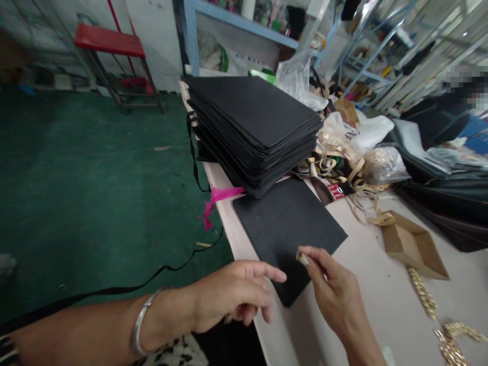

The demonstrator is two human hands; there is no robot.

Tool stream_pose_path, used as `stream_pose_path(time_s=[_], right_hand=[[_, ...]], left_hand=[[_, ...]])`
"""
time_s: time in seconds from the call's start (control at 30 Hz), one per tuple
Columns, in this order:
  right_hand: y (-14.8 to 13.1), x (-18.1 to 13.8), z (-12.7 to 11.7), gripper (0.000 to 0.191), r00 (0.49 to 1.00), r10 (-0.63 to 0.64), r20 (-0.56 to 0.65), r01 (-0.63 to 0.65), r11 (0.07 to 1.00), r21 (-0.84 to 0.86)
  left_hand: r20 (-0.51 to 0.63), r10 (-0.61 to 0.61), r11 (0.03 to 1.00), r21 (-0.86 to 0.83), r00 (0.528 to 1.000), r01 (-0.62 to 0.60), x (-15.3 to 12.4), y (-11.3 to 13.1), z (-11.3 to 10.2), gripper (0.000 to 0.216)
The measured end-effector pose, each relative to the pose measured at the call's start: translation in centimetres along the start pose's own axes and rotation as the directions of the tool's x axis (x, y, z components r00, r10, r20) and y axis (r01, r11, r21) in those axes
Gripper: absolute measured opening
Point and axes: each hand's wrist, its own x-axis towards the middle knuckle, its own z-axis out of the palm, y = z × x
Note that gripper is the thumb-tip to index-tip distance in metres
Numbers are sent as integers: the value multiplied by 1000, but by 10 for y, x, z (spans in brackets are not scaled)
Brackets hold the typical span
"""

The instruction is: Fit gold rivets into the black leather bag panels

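My right hand [337, 290] pinches a tiny gold-coloured metal piece [298, 256] between thumb and fingertips; its exact kind is too small to tell. Below that hand a black leather-like panel [290, 218] lies flat on the table, its far end tucked against a tall stack of similar black panels [251, 112]. Over the table's left edge hangs my left hand [236, 292], the index finger stretched out and the other fingers loosely bent. Nothing shows in its grasp, though the palm side is partly hidden.
On the pale table [366, 284] stand an open cardboard box [414, 244] and gold chains [452, 340]. Plastic bags [354, 127] and tan straps crowd the back. Black material [450, 198] is piled at right. A pink strip [213, 203] hangs off the left edge; a red stool [110, 40] stands beyond.
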Motion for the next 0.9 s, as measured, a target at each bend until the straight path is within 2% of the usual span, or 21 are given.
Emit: stream_pose_path(time_s=[0.03,0.1,0.17,0.23,0.33,0.43,0.6,0.73,0.8,0.9], right_hand=[[5,7,5,24,998,58,-25,-56,997,62],[9,17,14,31,987,158,10,-156,963,220],[7,17,20,32,979,198,49,-204,931,303],[0,10,23,30,979,193,64,-203,940,274],[-11,-5,26,24,994,93,63,-101,984,144],[-21,-15,28,16,995,-82,62,82,997,5],[-34,-20,30,17,950,-305,70,310,948,-70],[-37,-24,28,24,891,-439,117,452,882,-133],[-36,-26,28,26,866,-482,133,499,852,-162],[-34,-28,28,23,867,-472,160,497,845,-200]], left_hand=[[-72,0,1000,-19,997,-1,-1,-2,-3,48],[-169,10,999,-34,985,-16,-2,-6,-8,43],[-195,39,999,-25,980,-45,-1,-8,-8,45],[-167,79,997,-3,983,-81,1,-6,-5,50],[-147,166,986,48,975,-161,5,-2,4,50],[-122,244,965,126,962,-229,12,-7,10,55],[-88,332,901,323,939,-288,17,-24,10,67],[-62,358,847,441,932,-297,16,-22,6,72],[-43,387,782,544,921,-303,14,-19,5,73],[54,454,630,687,890,-363,10,-16,5,69]])
